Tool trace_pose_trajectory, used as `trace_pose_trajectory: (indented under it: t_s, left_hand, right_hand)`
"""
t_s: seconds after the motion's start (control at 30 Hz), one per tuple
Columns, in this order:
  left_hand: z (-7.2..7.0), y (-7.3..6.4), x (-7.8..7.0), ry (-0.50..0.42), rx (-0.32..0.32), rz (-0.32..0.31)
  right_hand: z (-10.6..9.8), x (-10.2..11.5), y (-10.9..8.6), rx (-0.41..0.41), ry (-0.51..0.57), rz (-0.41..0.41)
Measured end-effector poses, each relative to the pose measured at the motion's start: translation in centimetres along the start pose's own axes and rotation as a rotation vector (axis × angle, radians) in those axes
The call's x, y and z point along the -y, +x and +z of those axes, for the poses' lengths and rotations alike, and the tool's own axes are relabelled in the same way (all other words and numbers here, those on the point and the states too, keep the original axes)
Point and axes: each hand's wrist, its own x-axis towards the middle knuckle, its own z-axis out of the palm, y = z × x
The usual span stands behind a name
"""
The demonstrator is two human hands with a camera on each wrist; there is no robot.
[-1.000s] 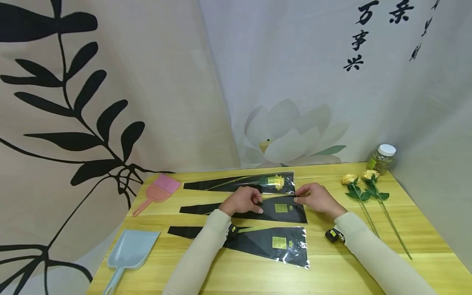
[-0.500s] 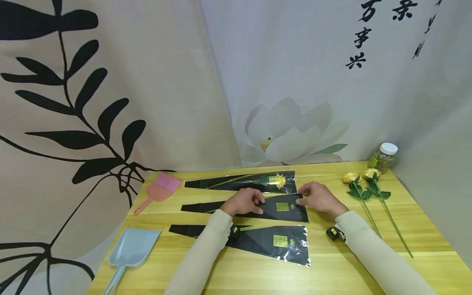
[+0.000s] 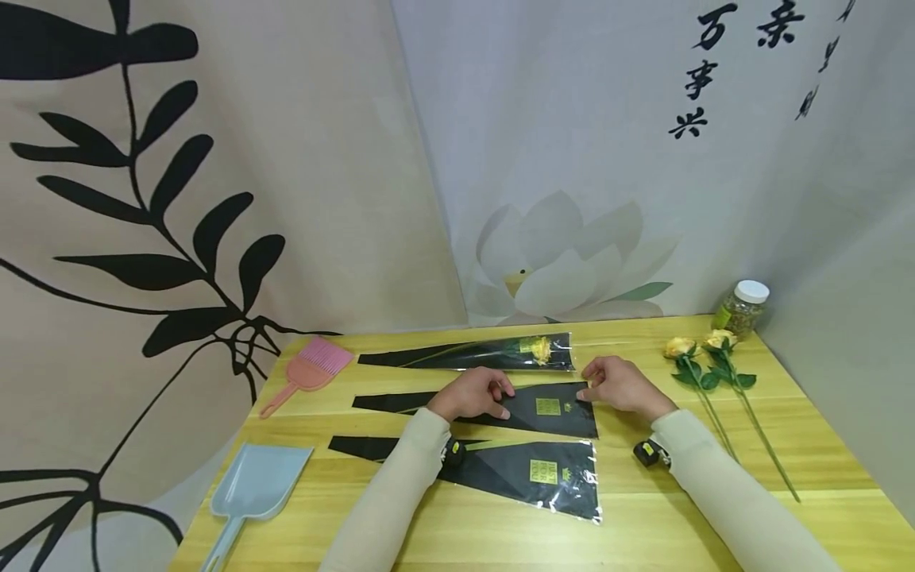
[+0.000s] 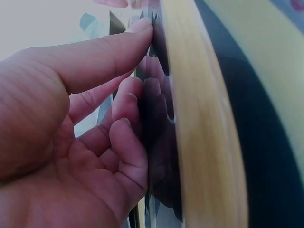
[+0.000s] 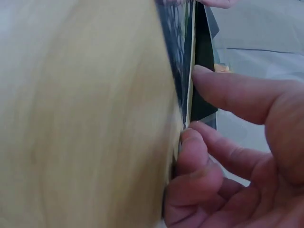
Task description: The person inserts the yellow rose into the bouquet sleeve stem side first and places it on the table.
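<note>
Three tapered black flower sleeves lie in a row on the table. My left hand [image 3: 475, 395] rests on the middle sleeve [image 3: 525, 413], its thumb against the surface and its other fingers loosely bent in the left wrist view. At that sleeve's wide right end is my right hand [image 3: 618, 384], the thumb touching near the edge and apart from the forefinger. The far sleeve [image 3: 457, 353] has a yellow rose [image 3: 541, 350] inside it. Nearest me lies the front sleeve [image 3: 500, 474], partly hidden by my left forearm. Gold print marks the middle and front sleeves.
Two yellow roses, a left one [image 3: 681, 349] and a right one [image 3: 720, 342], lie at the right. Behind them stands a white-lidded jar [image 3: 742, 308]. On the left are a pink brush-like tool [image 3: 309, 369] and a light blue dustpan [image 3: 259, 481]. A curtain backs the table.
The middle sleeve's upper right corner has come down from the right hand's fingertips and lies flat, apart from the far sleeve. The right thumb and forefinger have spread. The left hand stays put.
</note>
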Motion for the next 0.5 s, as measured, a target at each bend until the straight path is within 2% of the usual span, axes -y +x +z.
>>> trace_pose_trajectory:
  t_s: [0.2, 0.5]
  left_hand:
    - [0.06, 0.02, 0.05, -0.024, -0.008, -0.006]
    - [0.25, 0.27, 0.06, -0.003, -0.014, -0.004]
  right_hand:
    - [0.13, 0.11, 0.22, 0.003, -0.049, -0.048]
    - [0.28, 0.11, 0.36, 0.030, -0.046, -0.054]
